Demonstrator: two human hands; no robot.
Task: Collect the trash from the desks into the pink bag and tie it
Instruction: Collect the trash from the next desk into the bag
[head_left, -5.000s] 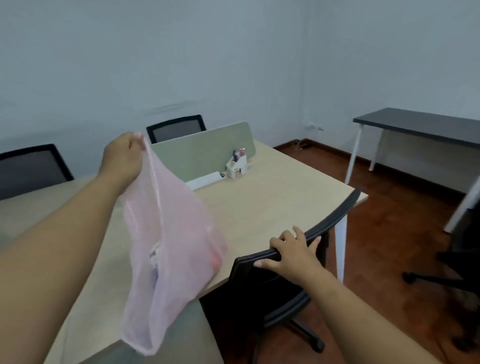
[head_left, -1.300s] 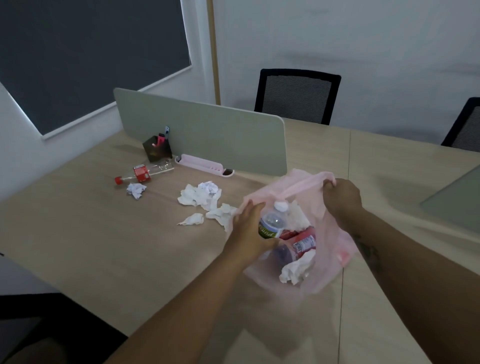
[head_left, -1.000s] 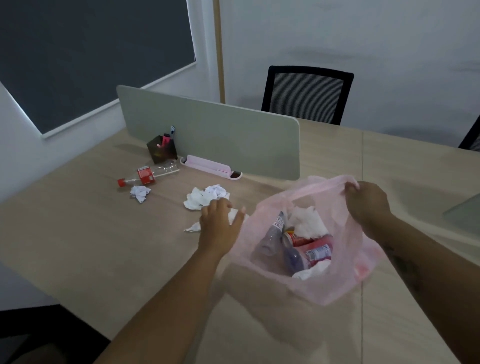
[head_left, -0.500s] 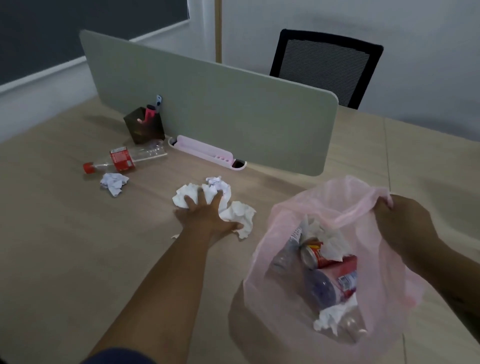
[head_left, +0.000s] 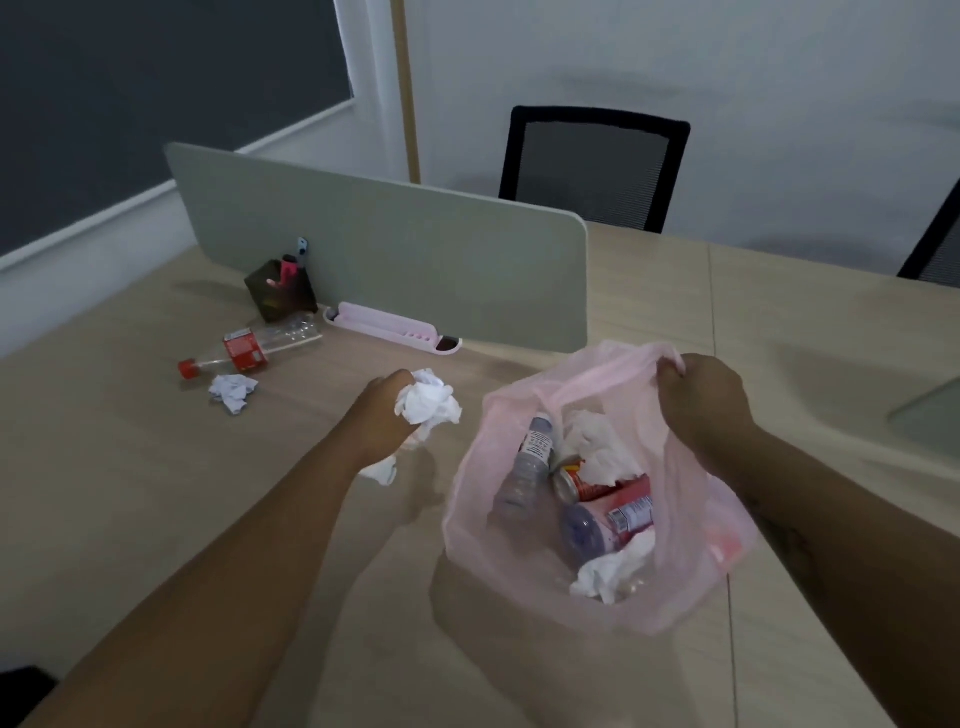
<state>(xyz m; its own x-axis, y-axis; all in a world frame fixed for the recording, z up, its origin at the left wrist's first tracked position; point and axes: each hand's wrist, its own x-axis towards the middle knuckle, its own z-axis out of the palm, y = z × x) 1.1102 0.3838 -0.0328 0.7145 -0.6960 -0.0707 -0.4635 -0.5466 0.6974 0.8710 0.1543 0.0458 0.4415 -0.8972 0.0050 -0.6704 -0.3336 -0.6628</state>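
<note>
The pink bag (head_left: 680, 582) stands open on the wooden desk (head_left: 130, 493), holding bottles, a red can and crumpled tissues. My right hand (head_left: 701, 405) grips the bag's far rim and holds it up. My left hand (head_left: 384, 415) grips a bunch of white crumpled tissues (head_left: 428, 402) just left of the bag's mouth, a little above the desk. One small tissue scrap (head_left: 382, 470) lies under my left wrist. Another crumpled tissue (head_left: 232, 392) and a clear bottle with a red label and cap (head_left: 249, 351) lie further left on the desk.
A grey-green divider panel (head_left: 395, 260) stands across the desk behind the trash. At its foot sit a dark pen holder (head_left: 280, 291) and a pink tray (head_left: 395, 332). Black mesh chairs (head_left: 592, 166) stand behind the desk. A dark window blind (head_left: 130, 104) fills the upper left.
My left hand pressed down on the tissue pile, gathered it and lifted it toward the bag. The right hand has kept its hold on the bag's rim.
</note>
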